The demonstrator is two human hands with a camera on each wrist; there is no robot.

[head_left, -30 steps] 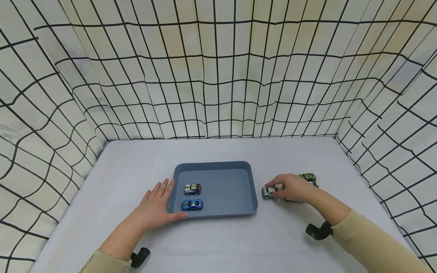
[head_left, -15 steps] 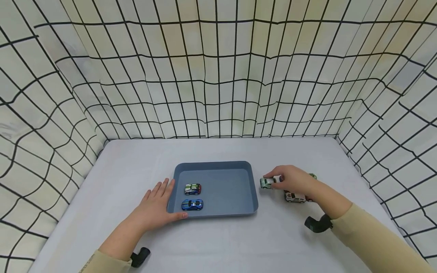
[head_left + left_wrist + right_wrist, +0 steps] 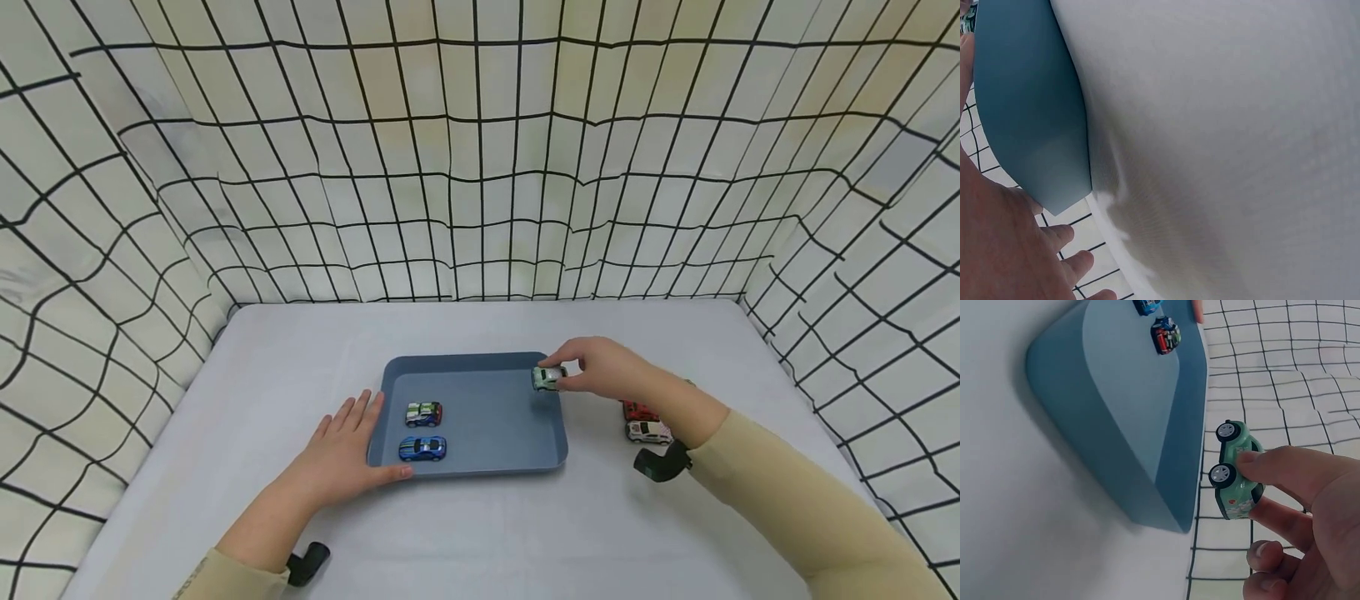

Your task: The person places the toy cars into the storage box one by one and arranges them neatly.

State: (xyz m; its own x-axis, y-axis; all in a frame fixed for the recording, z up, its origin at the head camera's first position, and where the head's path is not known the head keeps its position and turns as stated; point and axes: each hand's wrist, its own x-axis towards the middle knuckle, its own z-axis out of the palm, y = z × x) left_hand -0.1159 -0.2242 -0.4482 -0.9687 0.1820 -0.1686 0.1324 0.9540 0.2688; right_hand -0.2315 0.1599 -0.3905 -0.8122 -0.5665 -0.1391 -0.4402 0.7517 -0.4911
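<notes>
1. We see the pale green toy car (image 3: 548,377) pinched between the thumb and fingertips of the right hand (image 3: 600,368), lifted off the desk (image 3: 480,533) and held over the far right corner of the blue tray (image 3: 487,471). In the right wrist view the pale green toy car (image 3: 1237,478) hangs clear above the tray rim, wheels turned toward the camera.
2. A second ago that car sat on the desk to the right of the tray with the right hand closing on it; half a second ago it was already raised beside the tray wall. Now it has crossed the rim.
3. We see the left hand (image 3: 347,450) lying flat with straight, spread fingers on the desk, its thumb against the tray's near left corner. It holds nothing, and it has not moved across the three moments.
4. Inside the tray, near its left wall, the green-and-white car (image 3: 423,413) and the blue car (image 3: 422,449) stand one behind the other, unchanged.
5. On the desk to the right of the tray, just behind the right wrist, a red car (image 3: 639,410) and a white car (image 3: 649,432) sit close together. The red one was hidden by the hand before and now shows.
6. A white cloth with black grid lines (image 3: 480,167) walls the desk on three sides.
</notes>
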